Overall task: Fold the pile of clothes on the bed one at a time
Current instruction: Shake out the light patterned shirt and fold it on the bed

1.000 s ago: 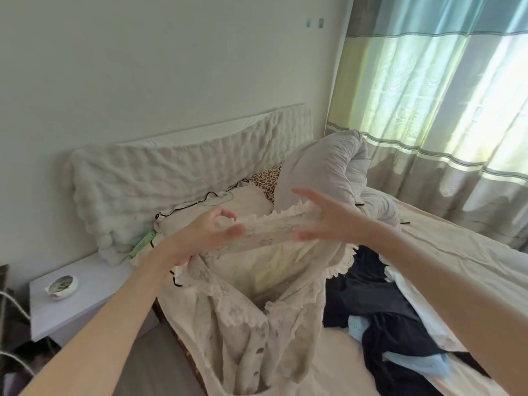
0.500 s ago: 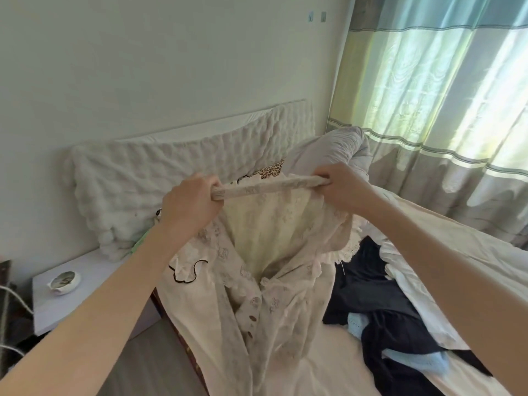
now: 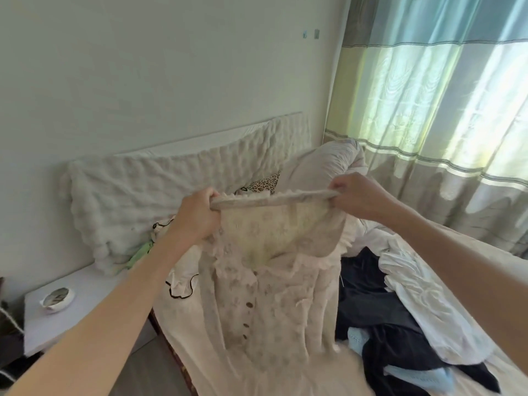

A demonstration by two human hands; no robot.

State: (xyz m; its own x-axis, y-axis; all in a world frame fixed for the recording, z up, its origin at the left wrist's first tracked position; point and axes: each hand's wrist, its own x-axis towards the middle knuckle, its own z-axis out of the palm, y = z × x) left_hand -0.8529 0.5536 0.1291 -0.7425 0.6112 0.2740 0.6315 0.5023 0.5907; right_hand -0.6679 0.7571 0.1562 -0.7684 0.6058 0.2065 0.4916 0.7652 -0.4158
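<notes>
holding up a cream lace blouse (image 3: 265, 287) by its top edge, stretched taut between two fists. left hand (image 3: 197, 215) closed around one end of the trim, right hand (image 3: 357, 200) closed around the other, both gripping cloth, level with each other and well apart. blouse hanging free in front, buttons (image 3: 248, 315) facing the camera, ruffled collar drooping, hem trailing down onto the bed (image 3: 471, 264). to the right, the pile (image 3: 400, 324): dark garments, a white one, pale blue pieces, all unfolded. beside the bed at left, a nightstand (image 3: 85, 318) with a small dish (image 3: 57, 299).

step in hand, by the look of it: first garment picked out and spread for inspection, folding proper not yet begun. next move likely calls for laying it flat on a bare patch of bed, front down, smoothing the lace, then bringing the sides in. thin, floppy fabric; apt to bunch and slide, so keeping tension on both corners while lowering would help.
</notes>
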